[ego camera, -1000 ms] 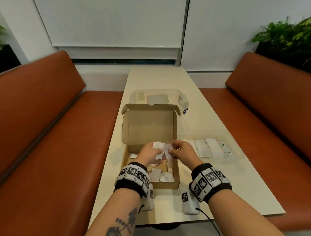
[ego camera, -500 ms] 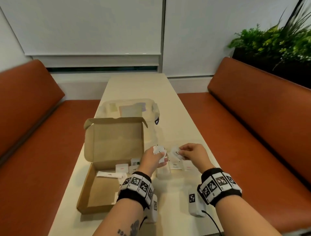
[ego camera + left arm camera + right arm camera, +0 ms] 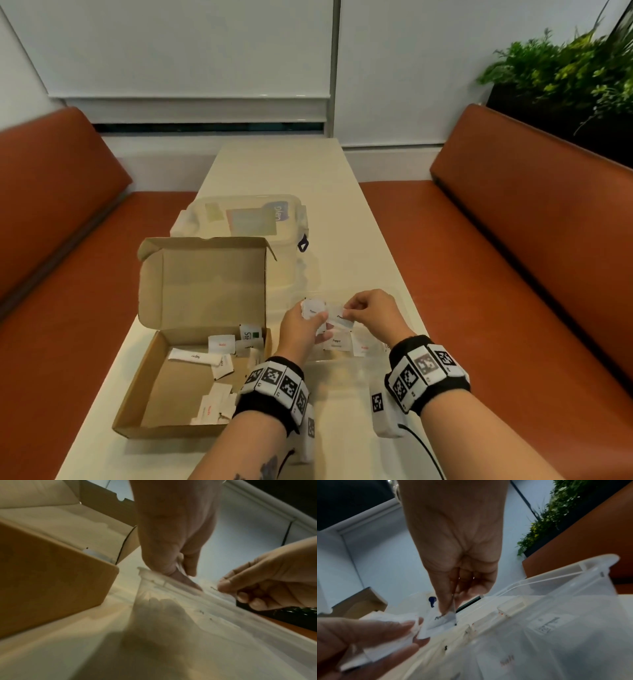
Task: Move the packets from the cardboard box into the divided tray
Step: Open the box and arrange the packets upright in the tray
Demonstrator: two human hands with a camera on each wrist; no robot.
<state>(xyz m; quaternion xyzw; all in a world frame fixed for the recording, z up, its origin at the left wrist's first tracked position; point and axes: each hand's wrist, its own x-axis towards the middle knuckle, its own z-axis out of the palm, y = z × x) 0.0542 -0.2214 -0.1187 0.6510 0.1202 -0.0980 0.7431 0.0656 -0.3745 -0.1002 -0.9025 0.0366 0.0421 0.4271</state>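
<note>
The open cardboard box [image 3: 171, 390] lies left of centre with several white packets [image 3: 222, 343] inside. Right of it sits the clear divided tray [image 3: 342, 368], with a few packets [image 3: 337, 343] in its compartments. Both hands hover over the tray. My left hand [image 3: 313, 320] grips a small bunch of white packets [image 3: 313, 306]. My right hand [image 3: 351, 312] pinches one pepper packet [image 3: 339, 317] between thumb and finger, just beside the bunch. In the right wrist view that packet [image 3: 441, 620] hangs over the tray's dividers [image 3: 510, 605], close to the left hand's bunch [image 3: 390, 628].
A clear lidded plastic container [image 3: 246, 219] stands behind the box on the long cream table [image 3: 284, 164]. Orange benches [image 3: 513, 274] run along both sides. A green plant [image 3: 565, 68] sits behind the right bench. The box's lid [image 3: 205, 281] stands upright.
Both hands have moved right, from over the box to over the tray. The right hand has drawn one packet away from the left hand's bunch and lowered it a little.
</note>
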